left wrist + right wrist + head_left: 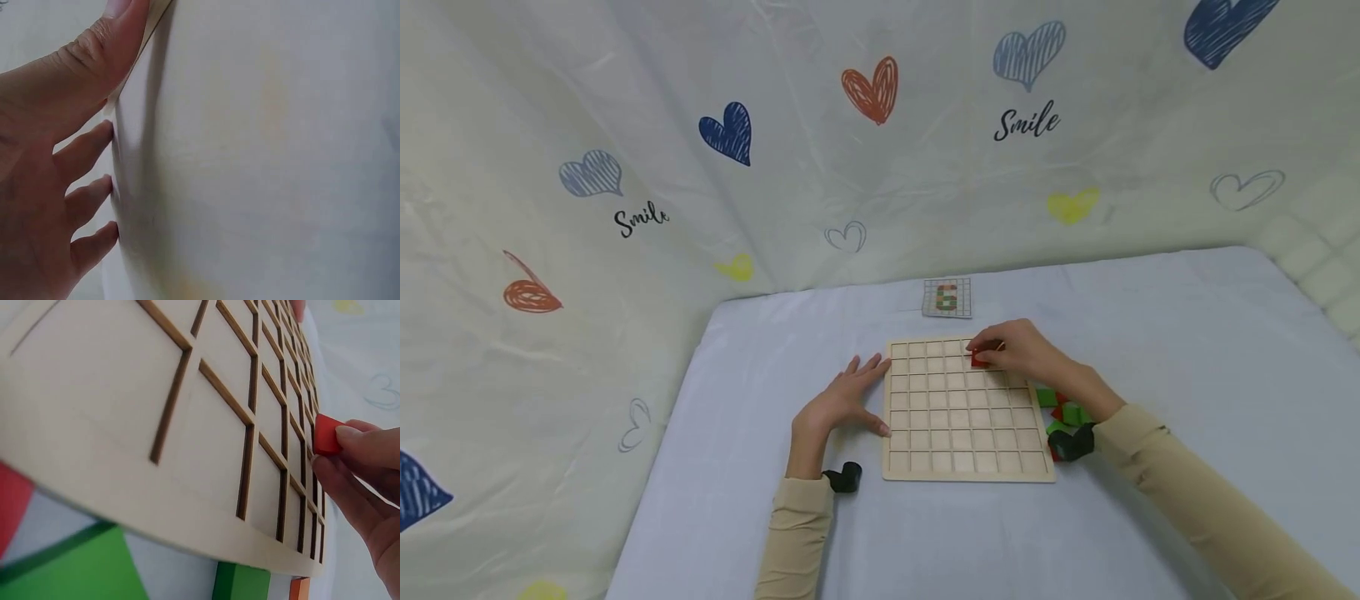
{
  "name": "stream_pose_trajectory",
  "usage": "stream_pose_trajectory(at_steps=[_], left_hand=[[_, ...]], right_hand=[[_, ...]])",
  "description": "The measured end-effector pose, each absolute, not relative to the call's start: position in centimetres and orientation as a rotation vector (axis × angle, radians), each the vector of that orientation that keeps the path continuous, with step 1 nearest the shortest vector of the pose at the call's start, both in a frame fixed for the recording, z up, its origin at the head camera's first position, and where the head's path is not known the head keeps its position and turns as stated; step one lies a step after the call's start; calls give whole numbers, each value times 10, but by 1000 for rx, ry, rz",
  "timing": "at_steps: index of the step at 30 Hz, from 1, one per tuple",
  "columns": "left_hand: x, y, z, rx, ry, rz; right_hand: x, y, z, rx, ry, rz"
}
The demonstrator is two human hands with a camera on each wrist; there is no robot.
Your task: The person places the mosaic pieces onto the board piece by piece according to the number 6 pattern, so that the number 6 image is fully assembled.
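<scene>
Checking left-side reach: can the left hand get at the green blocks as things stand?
Probably not without shifting: the left hand is at the grid board's left edge, the green blocks lie beyond its right edge, and the right arm crowds them.

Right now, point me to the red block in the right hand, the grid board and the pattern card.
Red block point(326, 434): right wrist view, on its visible red face.
Grid board point(939, 418): head view, on a bare square near the middle.
Pattern card point(947, 297): head view, on its printed figure.
</scene>
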State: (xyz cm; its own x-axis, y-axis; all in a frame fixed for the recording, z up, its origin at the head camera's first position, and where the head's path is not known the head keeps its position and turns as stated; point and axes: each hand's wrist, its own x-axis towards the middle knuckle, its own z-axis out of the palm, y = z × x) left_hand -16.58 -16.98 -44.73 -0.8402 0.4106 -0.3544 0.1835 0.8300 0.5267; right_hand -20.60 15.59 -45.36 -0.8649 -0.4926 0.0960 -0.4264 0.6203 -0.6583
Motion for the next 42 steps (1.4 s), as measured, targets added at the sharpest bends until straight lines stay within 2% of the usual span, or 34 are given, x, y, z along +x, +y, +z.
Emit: stream_pose_trajectory(at_steps=[28,42], left_hand=[[-164,-165,-445,430,2564,632],[-166,-165,-447,420,2545,635]], right_hand=[[-208,143,-461,-927,2801,-992],[-192,169,-454,-769,2879,-1111]])
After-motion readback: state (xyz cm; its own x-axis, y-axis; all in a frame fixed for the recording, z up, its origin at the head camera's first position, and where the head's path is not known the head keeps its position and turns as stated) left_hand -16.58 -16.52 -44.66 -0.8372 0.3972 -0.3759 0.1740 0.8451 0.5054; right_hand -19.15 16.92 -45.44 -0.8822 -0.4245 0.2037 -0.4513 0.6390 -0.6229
